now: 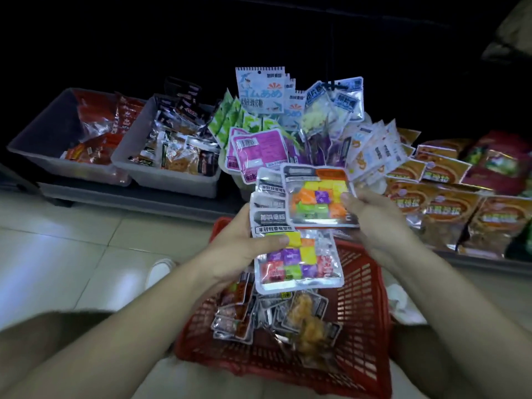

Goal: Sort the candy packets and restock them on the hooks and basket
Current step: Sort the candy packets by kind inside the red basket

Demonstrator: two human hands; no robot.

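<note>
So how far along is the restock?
Done: many hanging packets are up, and two grey bins hold sorted packets. In hand: left hand grips a stack of candy packets; right hand pinches the top packet. Left: loose packets in the red basket.

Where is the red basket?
In the head view, the red basket sits low in the middle, right under the left hand and right hand, which hold colourful candy packets above it.
</note>
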